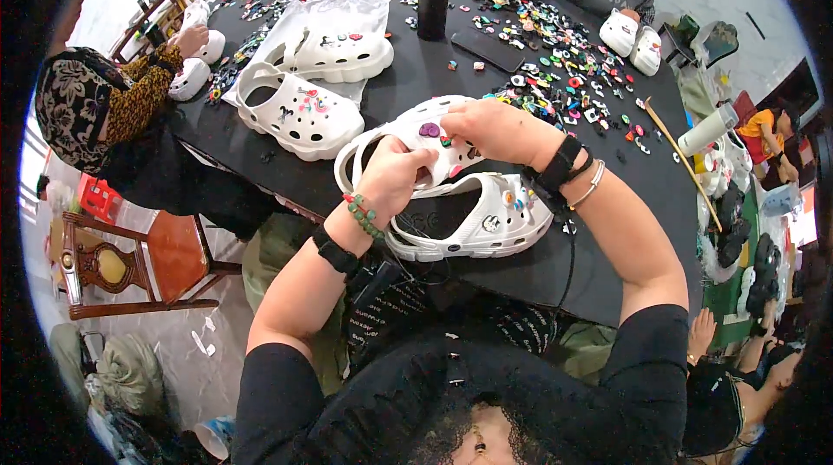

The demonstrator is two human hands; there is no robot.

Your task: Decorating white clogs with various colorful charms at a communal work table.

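Head view: a white clog [403, 140], charms on its upper, is held just above centre at 12 o'clock. The left hand [389, 177] grips its near side, thumb pressed against it, other fingers mostly hidden. The right hand [495, 129] has its fingers bunched on the upper beside a purple charm [429, 129]; what the tips pinch, I cannot tell. The clog looks light, springy and hard to break; its sidewall or heel strap should give good purchase. The charms look small and fiddly. A second clog [486, 239] sits just beside it, towards 4 o'clock. At 11 o'clock a clear bag [325, 14] lies by another clog [338, 57], inside or under it, unclear. The tumbler [707, 131] towards 2 o'clock hides its contents.
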